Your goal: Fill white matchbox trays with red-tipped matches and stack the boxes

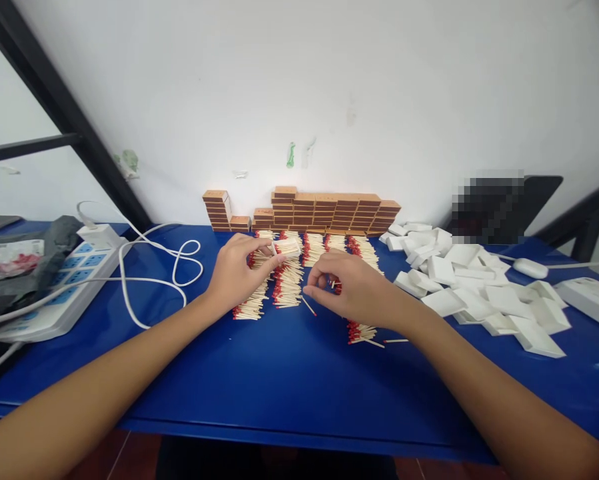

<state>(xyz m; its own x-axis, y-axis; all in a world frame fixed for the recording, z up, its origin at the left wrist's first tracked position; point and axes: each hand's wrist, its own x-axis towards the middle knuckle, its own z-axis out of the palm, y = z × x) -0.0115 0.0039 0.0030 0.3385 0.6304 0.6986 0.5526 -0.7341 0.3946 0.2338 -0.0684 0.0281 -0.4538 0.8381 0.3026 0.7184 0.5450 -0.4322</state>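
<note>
Rows of red-tipped matches lie on the blue table. My left hand is closed on a small white matchbox tray, held just above the matches. My right hand hovers over the matches with fingers curled and pinched on several matches. A single loose match lies just below the right fingers. Brown matchboxes are stacked along the white wall behind.
A pile of white empty trays covers the right side. A white power strip with looping cables sits at the left beside a dark bag. A white mouse and a white box are at the far right.
</note>
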